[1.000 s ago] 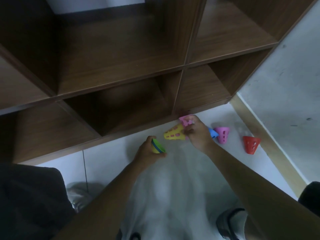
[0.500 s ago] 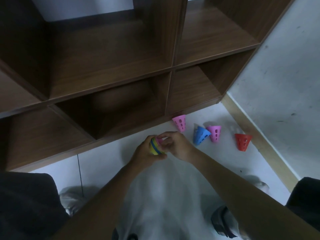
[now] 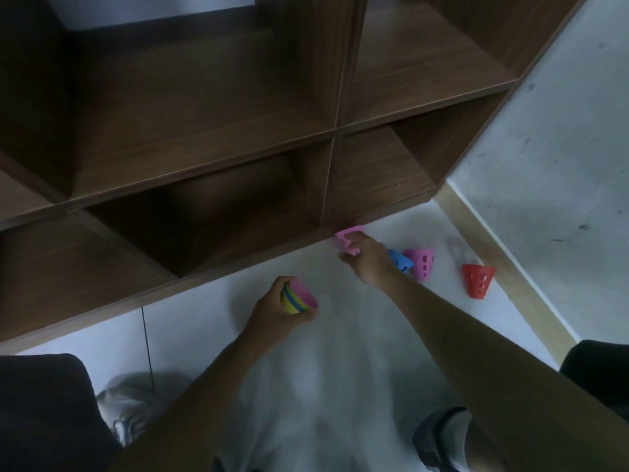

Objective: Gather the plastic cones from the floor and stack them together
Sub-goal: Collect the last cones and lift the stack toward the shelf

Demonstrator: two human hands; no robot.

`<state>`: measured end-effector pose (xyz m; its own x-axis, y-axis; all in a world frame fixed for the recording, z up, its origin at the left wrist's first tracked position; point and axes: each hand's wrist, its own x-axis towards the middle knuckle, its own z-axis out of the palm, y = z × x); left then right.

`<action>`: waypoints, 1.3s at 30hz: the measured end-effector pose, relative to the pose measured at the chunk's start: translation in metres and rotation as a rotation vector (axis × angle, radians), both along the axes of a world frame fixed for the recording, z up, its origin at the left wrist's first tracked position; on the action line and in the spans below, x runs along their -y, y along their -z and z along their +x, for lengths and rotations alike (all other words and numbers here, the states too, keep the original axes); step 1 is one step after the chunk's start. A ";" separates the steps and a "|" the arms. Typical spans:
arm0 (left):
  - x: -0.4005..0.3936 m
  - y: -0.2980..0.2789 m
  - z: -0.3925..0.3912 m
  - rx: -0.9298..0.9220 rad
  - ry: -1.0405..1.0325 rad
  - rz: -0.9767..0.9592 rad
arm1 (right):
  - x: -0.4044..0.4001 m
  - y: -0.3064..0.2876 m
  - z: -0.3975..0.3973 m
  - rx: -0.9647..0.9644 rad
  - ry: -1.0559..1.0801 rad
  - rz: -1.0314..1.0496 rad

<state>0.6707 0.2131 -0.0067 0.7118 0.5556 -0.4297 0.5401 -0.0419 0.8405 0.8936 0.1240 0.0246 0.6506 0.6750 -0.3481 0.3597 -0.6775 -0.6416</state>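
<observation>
presently the left hand [image 3: 272, 310] grips a nested stack of cones [image 3: 296, 299], its fingers curled round the stack's sides; the pink cone sits innermost with its open mouth turned toward the right, yellow and blue rims showing behind it. the stack is held above the floor [image 3: 204, 321], just in front of the dark wooden shelf unit [image 3: 211, 137].

the right hand [image 3: 366, 260] reaches to the pink cone [image 3: 349, 238] that lies against the foot of the shelf unit. its fingers are bent over the cone and seem to pinch it, though blur prevents saying how firm the hold is.

further from the shelf unit, toward the wall, three cones remain on the floor: a blue cone [image 3: 401, 261] on its side, touching a purple-pink cone [image 3: 422, 264], and a red cone [image 3: 477, 280] standing apart from them, near the skirting.

judged risks: the pink cone is wedged close to the shelf base, so a shallow pinch could let it slip or push it under the edge. the right wrist passes just beside the blue cone, and a careless withdrawal could knock it rolling. the stack is held tilted; a loose grip might shed the innermost cone.
</observation>
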 end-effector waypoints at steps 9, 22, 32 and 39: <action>-0.007 0.017 -0.012 -0.036 -0.037 -0.022 | -0.021 0.022 0.041 0.163 -0.084 -0.212; -0.007 0.021 -0.008 -0.050 -0.044 -0.040 | -0.008 0.043 0.039 0.292 -0.059 -0.318; -0.009 0.023 0.002 -0.070 -0.060 -0.035 | -0.007 0.041 0.019 0.180 0.038 -0.013; -0.008 0.017 0.015 -0.047 -0.074 -0.065 | -0.004 0.002 -0.024 -0.267 0.216 0.287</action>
<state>0.6860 0.2207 -0.0240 0.6483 0.5755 -0.4985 0.5783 0.0536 0.8140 0.8700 0.1283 0.0227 0.6996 0.6275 -0.3417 0.0256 -0.4999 -0.8657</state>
